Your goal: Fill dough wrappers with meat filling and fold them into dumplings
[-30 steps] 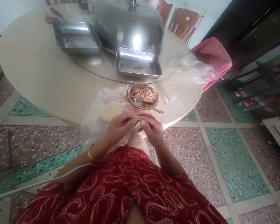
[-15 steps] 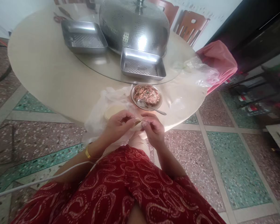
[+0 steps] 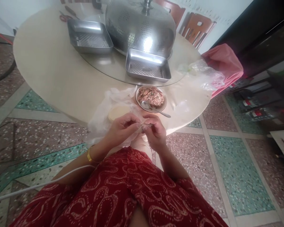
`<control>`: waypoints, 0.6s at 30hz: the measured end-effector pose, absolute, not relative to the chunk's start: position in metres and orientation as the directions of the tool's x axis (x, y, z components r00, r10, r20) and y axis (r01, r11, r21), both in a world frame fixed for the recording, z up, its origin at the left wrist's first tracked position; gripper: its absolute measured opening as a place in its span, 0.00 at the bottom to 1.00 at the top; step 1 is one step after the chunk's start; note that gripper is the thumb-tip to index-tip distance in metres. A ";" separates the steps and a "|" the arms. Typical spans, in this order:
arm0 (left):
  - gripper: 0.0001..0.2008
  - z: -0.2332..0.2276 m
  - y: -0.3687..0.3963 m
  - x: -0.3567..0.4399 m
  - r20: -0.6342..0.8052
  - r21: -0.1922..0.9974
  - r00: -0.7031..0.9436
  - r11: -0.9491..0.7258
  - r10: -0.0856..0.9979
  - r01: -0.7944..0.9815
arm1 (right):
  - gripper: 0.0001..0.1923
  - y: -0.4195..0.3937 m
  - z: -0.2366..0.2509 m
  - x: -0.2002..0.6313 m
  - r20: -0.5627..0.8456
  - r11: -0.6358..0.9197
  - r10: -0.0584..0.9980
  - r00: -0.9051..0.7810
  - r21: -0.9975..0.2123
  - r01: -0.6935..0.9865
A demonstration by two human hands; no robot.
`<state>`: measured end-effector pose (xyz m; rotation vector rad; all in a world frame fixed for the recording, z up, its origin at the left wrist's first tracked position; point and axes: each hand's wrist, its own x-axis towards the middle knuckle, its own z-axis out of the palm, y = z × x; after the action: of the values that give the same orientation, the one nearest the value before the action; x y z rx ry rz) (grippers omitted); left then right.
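- Near the centre of the frame, a small pale wrapper (image 3: 144, 125) sits between the fingertips of both hands, raised in front of the surface's near edge.
- Left hand (image 3: 123, 126): thumb and fingers pinch the wrapper's left side, pointing toward the right of the frame.
- Right hand (image 3: 156, 132): thumb and bent fingers pinch the opposite side, so the two sets of fingertips nearly meet (the wrapper is mostly hidden by them, and its exact fold cannot be told).
- Just beyond the left hand, a round pale stack (image 3: 118, 112) lies on crumpled plastic (image 3: 98, 119).
- Above the right hand in the frame, a bowl (image 3: 165, 103) holds speckled pinkish filling (image 3: 152, 94); a spoon (image 3: 157, 110) leans across its near rim.
- Toward the top, two metal trays (image 3: 149, 67) and a perforated metal dome (image 3: 142, 31) stand on the surface (image 3: 44, 69).
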<state>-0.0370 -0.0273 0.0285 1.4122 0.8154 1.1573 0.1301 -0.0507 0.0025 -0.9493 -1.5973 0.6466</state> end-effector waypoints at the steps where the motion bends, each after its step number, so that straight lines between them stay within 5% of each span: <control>1: 0.04 0.028 -0.027 -0.038 0.222 0.973 0.295 -0.193 0.929 -0.125 | 0.07 -0.050 0.003 0.130 0.555 0.551 0.829 -0.069 -0.792 0.263; 11: 0.04 0.026 -0.033 -0.042 0.345 0.923 0.244 -0.375 0.906 0.088 | 0.09 -0.047 0.006 0.126 0.656 0.621 0.753 -0.058 -0.678 0.394; 18: 0.09 0.025 -0.032 -0.055 0.147 0.962 0.271 -0.201 0.951 0.186 | 0.08 -0.048 -0.001 0.128 0.601 0.561 0.799 -0.014 -0.736 0.379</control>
<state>-0.0552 -0.0323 0.0252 1.6080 1.0737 1.0303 0.1284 -0.0480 -0.0012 -1.0126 -1.6216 0.4457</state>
